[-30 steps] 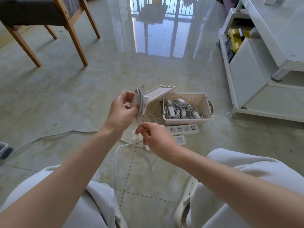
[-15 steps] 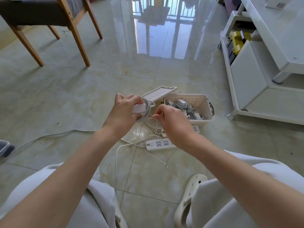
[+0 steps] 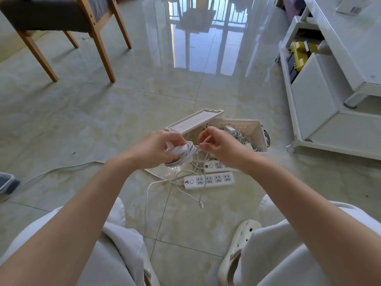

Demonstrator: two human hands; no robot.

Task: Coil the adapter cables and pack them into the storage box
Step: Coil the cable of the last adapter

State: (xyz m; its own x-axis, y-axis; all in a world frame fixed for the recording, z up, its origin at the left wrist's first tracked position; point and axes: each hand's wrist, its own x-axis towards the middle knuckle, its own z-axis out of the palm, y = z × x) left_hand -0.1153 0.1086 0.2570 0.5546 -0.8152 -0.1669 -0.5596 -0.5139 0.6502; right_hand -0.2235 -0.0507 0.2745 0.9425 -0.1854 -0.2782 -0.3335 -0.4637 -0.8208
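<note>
The right hand [image 3: 218,147] hides the near left corner of the box [image 3: 257,129] and the right end of the farther power strip [image 3: 213,166]. The cable [image 3: 195,148] vanishes under its curled fingers [image 3: 207,134]. The left hand [image 3: 152,149] covers most of the adapter [image 3: 179,151]. The top edge cuts off the chair [image 3: 61,17].

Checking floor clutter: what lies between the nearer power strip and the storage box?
In the head view, a second power strip lies there, partly hidden under the right hand, with loose white cable beside it.
</note>
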